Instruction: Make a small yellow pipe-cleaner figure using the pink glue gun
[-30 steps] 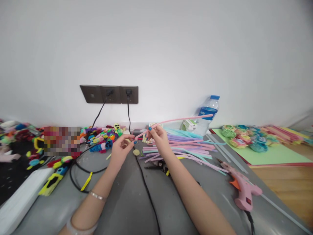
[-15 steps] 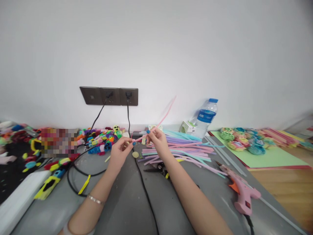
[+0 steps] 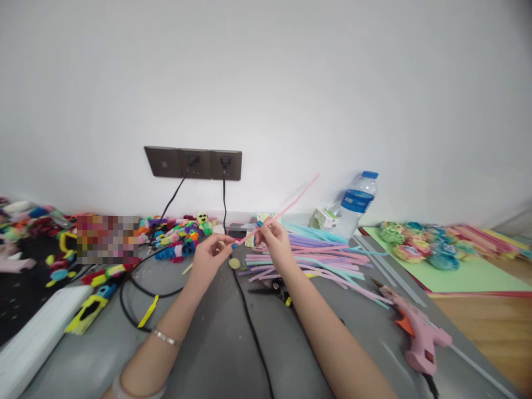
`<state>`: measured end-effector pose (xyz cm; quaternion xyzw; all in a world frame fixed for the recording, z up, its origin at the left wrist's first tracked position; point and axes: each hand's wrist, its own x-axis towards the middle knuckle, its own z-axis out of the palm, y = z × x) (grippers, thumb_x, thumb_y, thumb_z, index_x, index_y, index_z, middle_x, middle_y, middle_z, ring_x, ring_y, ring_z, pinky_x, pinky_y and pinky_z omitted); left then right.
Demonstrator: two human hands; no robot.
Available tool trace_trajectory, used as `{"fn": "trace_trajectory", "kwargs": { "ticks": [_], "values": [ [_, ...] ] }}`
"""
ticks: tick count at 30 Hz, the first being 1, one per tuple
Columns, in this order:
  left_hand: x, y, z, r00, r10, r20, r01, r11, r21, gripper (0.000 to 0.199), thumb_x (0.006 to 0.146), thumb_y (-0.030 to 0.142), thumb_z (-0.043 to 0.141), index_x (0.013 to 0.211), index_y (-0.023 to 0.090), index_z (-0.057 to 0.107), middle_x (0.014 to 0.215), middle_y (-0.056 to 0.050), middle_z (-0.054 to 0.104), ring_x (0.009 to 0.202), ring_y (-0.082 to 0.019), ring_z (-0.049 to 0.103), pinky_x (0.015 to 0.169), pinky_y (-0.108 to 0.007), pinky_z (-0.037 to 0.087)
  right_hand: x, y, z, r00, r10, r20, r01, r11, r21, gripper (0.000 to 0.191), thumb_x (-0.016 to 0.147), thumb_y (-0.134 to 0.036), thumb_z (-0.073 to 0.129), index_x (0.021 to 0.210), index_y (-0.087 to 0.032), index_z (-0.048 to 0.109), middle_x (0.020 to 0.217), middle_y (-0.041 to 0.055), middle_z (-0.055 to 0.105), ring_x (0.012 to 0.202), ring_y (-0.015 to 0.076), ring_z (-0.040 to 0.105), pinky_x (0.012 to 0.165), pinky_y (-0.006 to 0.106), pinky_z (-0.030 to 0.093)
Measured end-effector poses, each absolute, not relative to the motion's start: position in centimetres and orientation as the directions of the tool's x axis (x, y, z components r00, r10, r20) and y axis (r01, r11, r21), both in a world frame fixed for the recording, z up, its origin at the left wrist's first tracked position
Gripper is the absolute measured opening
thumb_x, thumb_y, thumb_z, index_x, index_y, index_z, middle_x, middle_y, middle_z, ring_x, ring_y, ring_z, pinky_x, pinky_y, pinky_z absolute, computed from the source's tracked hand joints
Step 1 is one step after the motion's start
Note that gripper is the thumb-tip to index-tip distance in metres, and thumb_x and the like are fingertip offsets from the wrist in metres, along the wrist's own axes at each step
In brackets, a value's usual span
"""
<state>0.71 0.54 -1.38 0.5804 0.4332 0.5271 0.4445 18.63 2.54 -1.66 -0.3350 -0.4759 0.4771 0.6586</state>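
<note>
A thin pink pipe cleaner (image 3: 293, 203) is held between both hands, its free end slanting up to the right in front of the wall. My left hand (image 3: 211, 256) pinches its lower left part between thumb and forefinger. Close beside it, my right hand (image 3: 274, 239) pinches the pipe cleaner farther up, fingertips with blue nails on it. Beyond and to the right of my right hand lies a spread of pink, purple and turquoise pipe cleaners (image 3: 320, 256). Black-handled pliers (image 3: 274, 287) lie partly under my right forearm.
A pink glue gun (image 3: 421, 335) lies at right, near a green sheet (image 3: 440, 277) bearing pastel flowers. A water bottle (image 3: 356, 202) and small box (image 3: 324, 218) stand by the wall. Colourful figures (image 3: 178, 244) and a looped black cable (image 3: 121, 302) are at left.
The pipe cleaner's free end has tilted lower and farther right. Both hands keep their pinch on it. The whole view has shifted slightly, so things appear a little farther right.
</note>
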Motion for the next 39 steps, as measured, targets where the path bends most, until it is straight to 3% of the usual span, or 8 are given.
{"fn": "trace_trajectory", "kwargs": {
  "ticks": [4, 15, 25, 27, 30, 33, 36, 39],
  "values": [
    [0.9, 0.7, -1.6, 0.060, 0.969, 0.238, 0.057, -0.241, 0.969, 0.017, 0.069, 0.032, 0.073, 0.075, 0.017, 0.072, 0.071, -0.001, 0.063, 0.057, -0.010, 0.045, 0.053, -0.022, 0.033, 18.6, 2.5, -1.7, 0.092, 0.953, 0.288, -0.303, 0.302, -0.904, 0.040, 0.074, -0.053, 0.074, 0.067, -0.019, 0.054, 0.050, -0.0037, 0.059, 0.043, 0.0102, 0.054, 0.046, 0.023, 0.045],
    [0.8, 1.2, -2.4, 0.035, 0.981, 0.191, 0.071, -0.193, 0.979, 0.024, 0.065, 0.038, 0.074, 0.077, 0.017, 0.074, 0.063, -0.001, 0.061, 0.057, -0.011, 0.046, 0.052, -0.022, 0.031, 18.7, 2.6, -1.8, 0.074, 0.953, 0.294, -0.299, 0.302, -0.905, 0.040, 0.076, -0.054, 0.072, 0.068, -0.019, 0.054, 0.052, -0.0023, 0.062, 0.043, 0.0096, 0.054, 0.045, 0.022, 0.044],
    [0.8, 1.3, -2.1, -0.036, 0.997, 0.063, -0.121, -0.067, 0.990, 0.043, 0.060, 0.050, 0.081, 0.083, 0.015, 0.074, 0.057, 0.003, 0.052, 0.052, -0.008, 0.039, 0.048, -0.021, 0.028, 18.7, 2.5, -1.4, -0.009, 0.966, 0.257, -0.253, 0.247, -0.936, 0.043, 0.075, -0.058, 0.069, 0.068, -0.020, 0.050, 0.049, -0.0046, 0.056, 0.044, 0.0090, 0.049, 0.047, 0.022, 0.040],
    [0.7, 1.4, -2.1, -0.036, 0.997, 0.072, -0.131, -0.076, 0.989, 0.043, 0.059, 0.050, 0.082, 0.082, 0.015, 0.074, 0.056, 0.003, 0.051, 0.050, -0.007, 0.038, 0.047, -0.020, 0.028, 19.2, 2.4, -0.8, -0.076, 0.976, 0.203, -0.158, 0.189, -0.969, 0.044, 0.078, -0.061, 0.062, 0.069, -0.019, 0.052, 0.049, -0.0034, 0.057, 0.043, 0.0093, 0.048, 0.046, 0.022, 0.039],
    [0.7, 1.6, -2.2, -0.043, 0.996, 0.083, -0.142, -0.088, 0.986, 0.042, 0.058, 0.050, 0.083, 0.079, 0.015, 0.073, 0.055, 0.004, 0.050, 0.049, -0.006, 0.036, 0.046, -0.020, 0.026, 20.8, 1.6, 1.1, -0.255, 0.965, 0.068, 0.149, 0.108, -0.983, 0.044, 0.085, -0.057, 0.051, 0.069, -0.017, 0.057, 0.051, -0.0003, 0.059, 0.044, 0.0098, 0.047, 0.047, 0.023, 0.038],
    [0.7, 1.7, -2.4, -0.042, 0.995, 0.087, -0.164, -0.093, 0.982, 0.042, 0.058, 0.050, 0.083, 0.080, 0.016, 0.073, 0.056, 0.004, 0.050, 0.050, -0.006, 0.038, 0.047, -0.019, 0.028, 22.4, -0.8, 4.3, -0.408, 0.901, -0.149, 0.516, 0.092, -0.852, 0.032, 0.086, -0.043, 0.055, 0.068, -0.017, 0.060, 0.054, 0.0006, 0.063, 0.048, 0.0116, 0.050, 0.051, 0.024, 0.039],
    [0.8, 1.8, -2.5, -0.045, 0.995, 0.094, -0.190, -0.100, 0.977, 0.043, 0.056, 0.050, 0.085, 0.079, 0.016, 0.073, 0.059, 0.003, 0.052, 0.052, -0.007, 0.040, 0.047, -0.019, 0.029, 24.1, -4.3, 7.7, -0.357, 0.891, -0.280, 0.756, 0.100, -0.647, 0.029, 0.084, -0.032, 0.054, 0.059, -0.018, 0.058, 0.054, 0.0003, 0.061, 0.049, 0.0120, 0.049, 0.051, 0.024, 0.035],
    [0.9, 2.0, -2.5, -0.053, 0.992, 0.113, -0.245, -0.123, 0.962, 0.043, 0.055, 0.050, 0.086, 0.079, 0.017, 0.072, 0.060, 0.004, 0.052, 0.051, -0.006, 0.039, 0.046, -0.018, 0.029, 26.9, -8.2, 9.6, -0.125, 0.972, -0.199, 0.865, 0.008, -0.502, 0.034, 0.087, -0.035, 0.048, 0.059, -0.018, 0.056, 0.056, 0.0011, 0.061, 0.050, 0.0127, 0.049, 0.051, 0.026, 0.034]
  ]
}}
